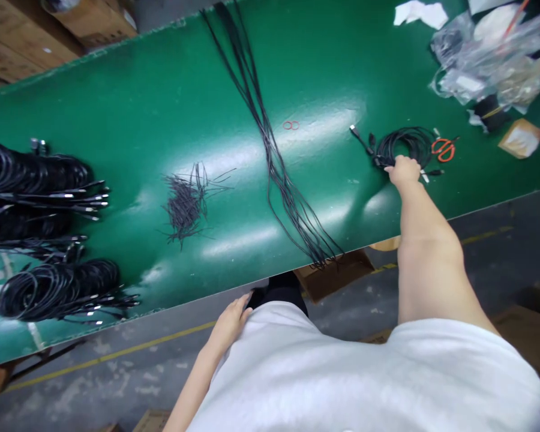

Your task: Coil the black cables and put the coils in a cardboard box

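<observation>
My right hand (405, 170) reaches over the green table and is closed on the near side of a coiled black cable (400, 133). Connectors stick out from both sides of the coil. Beside it lies a pair of scissors (444, 150) with orange handles. My left hand (232, 319) hangs by my hip below the table edge, its fingers stretched out and holding nothing. Between my arms, a long bundle of loose black cables (276, 162) runs across the table and over its near edge. Two small red rings (291, 125) lie close to that bundle.
Stacked coils of black cable (58, 288) fill the table's left end. A pile of short black ties (184, 204) lies left of centre. Plastic bags (490, 66) and a small open box (521, 138) are at the far right. Cardboard boxes (22, 36) stand behind the table.
</observation>
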Demonstrator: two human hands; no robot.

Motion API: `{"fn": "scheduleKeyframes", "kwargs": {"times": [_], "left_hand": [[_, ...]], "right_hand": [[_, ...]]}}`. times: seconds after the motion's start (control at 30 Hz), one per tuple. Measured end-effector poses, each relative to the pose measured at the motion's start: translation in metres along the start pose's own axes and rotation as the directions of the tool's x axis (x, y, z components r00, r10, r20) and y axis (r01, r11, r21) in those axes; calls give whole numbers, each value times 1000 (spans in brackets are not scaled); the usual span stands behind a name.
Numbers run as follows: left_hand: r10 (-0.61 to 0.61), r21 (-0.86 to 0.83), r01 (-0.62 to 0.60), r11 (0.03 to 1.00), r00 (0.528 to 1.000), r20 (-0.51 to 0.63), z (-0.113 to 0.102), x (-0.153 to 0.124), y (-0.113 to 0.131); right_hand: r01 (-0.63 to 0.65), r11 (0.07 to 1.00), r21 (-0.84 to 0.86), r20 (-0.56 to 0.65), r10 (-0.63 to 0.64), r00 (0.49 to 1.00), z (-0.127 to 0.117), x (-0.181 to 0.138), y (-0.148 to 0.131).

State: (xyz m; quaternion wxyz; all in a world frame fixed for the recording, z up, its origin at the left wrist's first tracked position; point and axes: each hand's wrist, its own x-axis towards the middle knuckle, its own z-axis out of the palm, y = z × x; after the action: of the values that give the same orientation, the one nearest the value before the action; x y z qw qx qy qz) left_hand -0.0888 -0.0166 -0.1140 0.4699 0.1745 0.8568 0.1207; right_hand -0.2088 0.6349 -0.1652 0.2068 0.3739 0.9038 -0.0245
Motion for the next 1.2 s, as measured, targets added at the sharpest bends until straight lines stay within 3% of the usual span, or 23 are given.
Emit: {"fn": "scheduleKeyframes", "kwargs": {"times": [0.1,0.2,0.27,0.3,0.4,0.43,0.5,0.57,0.63,0.77,0.93,1.07,1.2], "left_hand": [[-28,14,28,1000,999,44,-1,-3,10],[-31,3,31,1000,998,61,-3,1,21],[-26,-17,27,1000,998,52,-4,4,26],[-21,-25,22,999,999,49,-4,6,29],[4,-33,-3,999,999,53,-2,10,36],[14,-30,-12,999,998,57,-2,10,38],[32,-18,-31,999,997,74,-2,12,43],[57,-12,-56,998,994,91,-3,12,49],[84,-17,-82,996,992,95,-3,12,54],[122,-39,-121,992,991,45,3,8,59],[153,-120,-161,980,985,-75,29,-8,48],[149,-188,-174,967,979,-140,62,-25,34],[154,-331,-212,919,969,-194,95,-42,26]], "right_hand": [[-5,1000,-8,-38,4,999,-2,-9,2],[30,993,114,-165,-11,986,-4,-46,-10],[133,958,254,-151,-97,984,10,-97,-32],[195,933,303,-83,-177,981,22,-130,-45],[368,841,397,85,-434,897,70,-234,-85],[396,819,416,92,-471,877,86,-262,-95],[371,818,440,48,-433,900,111,-296,-106],[306,846,436,-45,-319,947,122,-299,-108],[251,868,428,-88,-237,968,121,-277,-105],[246,861,445,31,-290,957,108,-218,-100],[204,896,395,3,-223,975,96,-180,-109],[143,909,391,11,-160,987,75,-184,-97],[118,894,432,-44,-110,993,35,-224,-44]]}}
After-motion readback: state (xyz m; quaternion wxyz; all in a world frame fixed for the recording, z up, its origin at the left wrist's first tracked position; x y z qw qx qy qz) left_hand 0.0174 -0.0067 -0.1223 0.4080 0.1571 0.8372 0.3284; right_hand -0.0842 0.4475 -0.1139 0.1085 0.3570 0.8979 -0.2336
